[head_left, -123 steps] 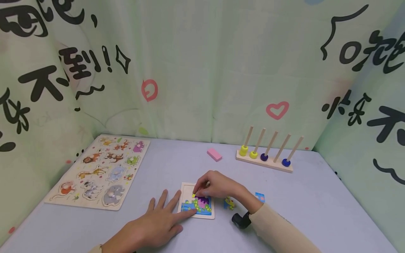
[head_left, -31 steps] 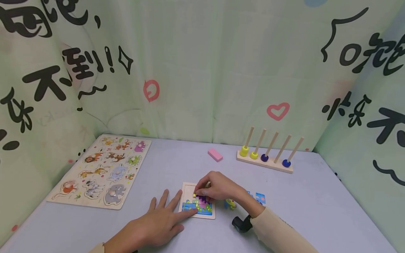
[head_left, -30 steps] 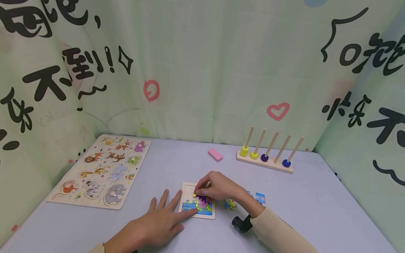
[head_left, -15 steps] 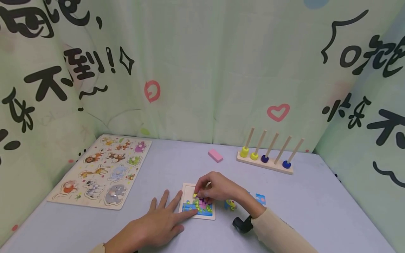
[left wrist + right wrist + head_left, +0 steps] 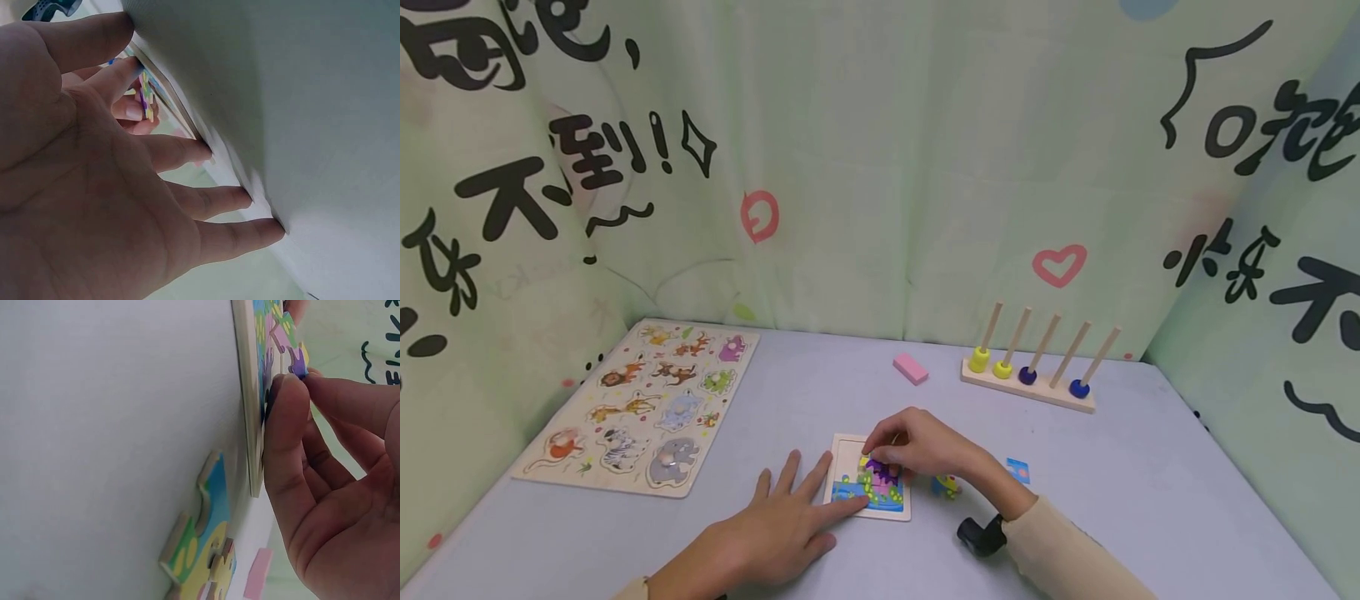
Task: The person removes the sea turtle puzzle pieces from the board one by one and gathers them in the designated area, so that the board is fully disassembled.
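Observation:
A small wooden jigsaw tray (image 5: 844, 457) lies on the table, partly filled with blue, green, pink and purple pieces. My left hand (image 5: 767, 533) is spread flat at its left, the index fingertip on the tray's lower part and other fingertips at its edge and on the table. Above the tray my right hand (image 5: 917, 443) pinches a puzzle piece (image 5: 299, 362), purple with some yellow, between thumb and index finger. In the right wrist view this piece is tilted up off the pieces below. The fingers hide part of it.
Loose puzzle pieces (image 5: 209, 519) lie right of the tray, with a blue piece (image 5: 1018, 471) farther right, partly behind the right wrist. A pink block (image 5: 910, 368), a peg stand (image 5: 1028, 385) with beads and an animal puzzle board (image 5: 707, 425) stand farther back.
My right hand has shifted slightly right and its fingers have changed angle over the tray, so more purple shows beneath them. The left hand stays in place.

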